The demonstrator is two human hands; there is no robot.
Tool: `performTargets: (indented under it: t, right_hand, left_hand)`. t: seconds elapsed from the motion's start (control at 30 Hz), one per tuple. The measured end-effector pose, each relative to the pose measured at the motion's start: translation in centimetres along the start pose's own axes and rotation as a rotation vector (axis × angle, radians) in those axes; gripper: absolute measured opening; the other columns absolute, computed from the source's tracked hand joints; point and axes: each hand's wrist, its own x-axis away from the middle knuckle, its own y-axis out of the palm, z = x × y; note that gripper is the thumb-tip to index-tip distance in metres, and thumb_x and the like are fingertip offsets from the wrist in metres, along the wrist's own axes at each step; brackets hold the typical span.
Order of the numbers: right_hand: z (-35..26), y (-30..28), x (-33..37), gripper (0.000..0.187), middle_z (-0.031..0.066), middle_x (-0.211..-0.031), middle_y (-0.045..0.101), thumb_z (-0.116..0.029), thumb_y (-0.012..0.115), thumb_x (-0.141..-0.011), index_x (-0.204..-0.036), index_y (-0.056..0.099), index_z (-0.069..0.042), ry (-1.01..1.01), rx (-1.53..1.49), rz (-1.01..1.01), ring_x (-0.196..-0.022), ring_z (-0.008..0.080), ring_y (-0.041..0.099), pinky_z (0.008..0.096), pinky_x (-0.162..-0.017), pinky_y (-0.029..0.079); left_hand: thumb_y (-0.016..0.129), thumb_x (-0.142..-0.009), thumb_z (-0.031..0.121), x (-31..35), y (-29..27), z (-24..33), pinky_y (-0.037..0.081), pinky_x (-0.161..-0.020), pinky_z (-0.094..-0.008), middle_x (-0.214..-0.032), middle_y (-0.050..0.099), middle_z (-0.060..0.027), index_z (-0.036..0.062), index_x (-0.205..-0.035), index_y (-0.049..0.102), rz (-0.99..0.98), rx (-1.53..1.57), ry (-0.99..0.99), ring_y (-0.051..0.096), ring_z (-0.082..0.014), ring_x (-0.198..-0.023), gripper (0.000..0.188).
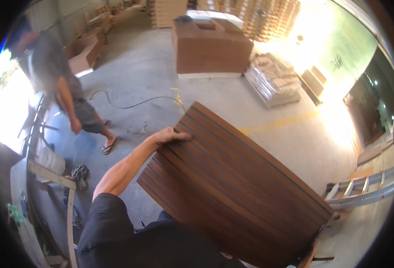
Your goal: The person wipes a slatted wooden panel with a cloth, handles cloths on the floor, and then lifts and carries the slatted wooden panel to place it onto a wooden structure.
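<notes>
A large dark brown wood-grain panel (232, 174) with dark lengthwise grooves slants across the front of my body. Its left edge is stepped, so I cannot tell whether it is one panel or two lying together. My left hand (172, 135) is closed on the left end, the thumb lying over the top face and the fingers out of sight beneath. The panel hides most of my right arm. A small skin-toned bit at its right corner may be my right hand (336, 216), but its fingers cannot be made out.
On the left a person (67, 85) in dark clothes and sandals walks near a black hose (130, 106). Ahead stands a big brown block-shaped stack (212, 51), beside a plastic-wrapped pallet load (273, 78). An aluminium ladder (364, 187) lies right; a wooden frame (52, 174) and white bucket (50, 161) stand left.
</notes>
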Motion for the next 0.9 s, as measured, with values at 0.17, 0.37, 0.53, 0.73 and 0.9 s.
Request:
performTargets:
  t: [0.17, 0.37, 0.53, 0.73, 0.9]
  right_hand:
    - [-1.6, -1.2, -7.5, 0.080, 0.0104, -0.140, 0.033, -0.064, 0.039, -0.085, -0.140, 0.026, -0.008, 0.036, -0.029, 0.054, -0.126, 0.0271, 0.033, 0.0414, -0.104, 0.027]
    - [-4.3, 1.1, -21.9, 0.081, 0.0105, -0.140, 0.033, -0.065, 0.039, -0.085, -0.141, 0.026, -0.009, 0.028, -0.039, 0.028, -0.126, 0.0274, 0.033, 0.0418, -0.104, 0.028]
    - [-8.3, 5.5, -34.9, 0.081, 0.0105, -0.140, 0.033, -0.066, 0.039, -0.084, -0.141, 0.025, -0.009, 0.027, -0.029, -0.035, -0.126, 0.0276, 0.033, 0.0421, -0.104, 0.028]
    - [-13.1, 13.5, -46.3, 0.085, 0.0118, -0.142, 0.032, -0.068, 0.040, -0.083, -0.141, 0.024, -0.008, -0.018, 0.069, -0.045, -0.128, 0.0288, 0.031, 0.0440, -0.106, 0.027]
    - [-16.5, 22.3, -59.8, 0.082, 0.0128, -0.142, 0.031, -0.067, 0.037, -0.084, -0.141, 0.025, -0.009, 0.057, -0.047, -0.327, -0.126, 0.0298, 0.033, 0.0433, -0.103, 0.031]
  left_hand:
    - [0.082, -0.063, 0.038, -9.5, 0.8, 5.5, 0.047, -0.086, -0.0304, -0.104, 0.062, -0.0100, -0.0009, -0.114, 0.054, -0.100, 0.196, 0.034, 0.057, -0.0195, -0.098, 0.070]
    - [0.080, -0.065, 0.035, -23.3, 2.6, 11.4, 0.047, -0.087, -0.0312, -0.103, 0.062, -0.0086, 0.0004, -0.114, 0.055, -0.086, 0.244, 0.128, 0.058, -0.0188, -0.096, 0.066]
    - [0.079, -0.067, 0.035, -31.8, 1.2, 15.9, 0.049, -0.080, -0.0303, -0.102, 0.063, -0.0098, 0.0001, -0.111, 0.057, 0.043, 0.153, 0.080, 0.060, -0.0191, -0.091, 0.061]
    - [0.080, -0.066, 0.034, -38.1, -0.4, 19.5, 0.050, -0.079, -0.0317, -0.099, 0.064, -0.0107, -0.0005, -0.112, 0.056, 0.123, 0.282, 0.049, 0.061, -0.0199, -0.089, 0.063]
    - [0.082, -0.064, 0.035, -48.3, -4.3, 23.4, 0.051, -0.079, -0.0326, -0.099, 0.064, -0.0115, -0.0018, -0.112, 0.056, 0.177, 0.342, 0.020, 0.062, -0.0209, -0.089, 0.066]
